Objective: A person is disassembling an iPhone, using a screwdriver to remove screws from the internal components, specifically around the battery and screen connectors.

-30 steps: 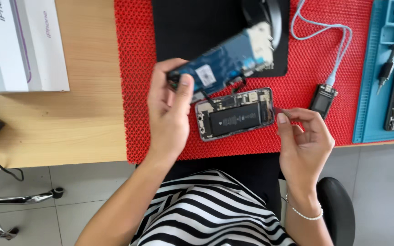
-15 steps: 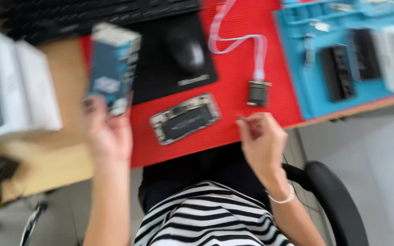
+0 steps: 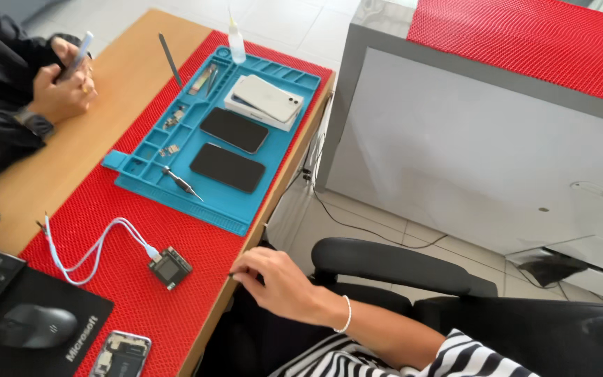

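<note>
Right hand (image 3: 280, 283): rests on the front edge of the desk (image 3: 106, 91), fingers (image 3: 249, 269) curled and pinched close, perhaps on a thin dark tip, though I cannot tell; left hand out of view. Opened phone (image 3: 121, 355): one, on the red mat (image 3: 176, 230), well apart to the hand's left, so work looks paused and resuming calls for a reach back. Also: two dark phones (image 3: 234, 130), one white phone (image 3: 266, 98), one screwdriver (image 3: 181, 183), one cabled tester (image 3: 169, 267), one mouse (image 3: 35, 325).
</note>
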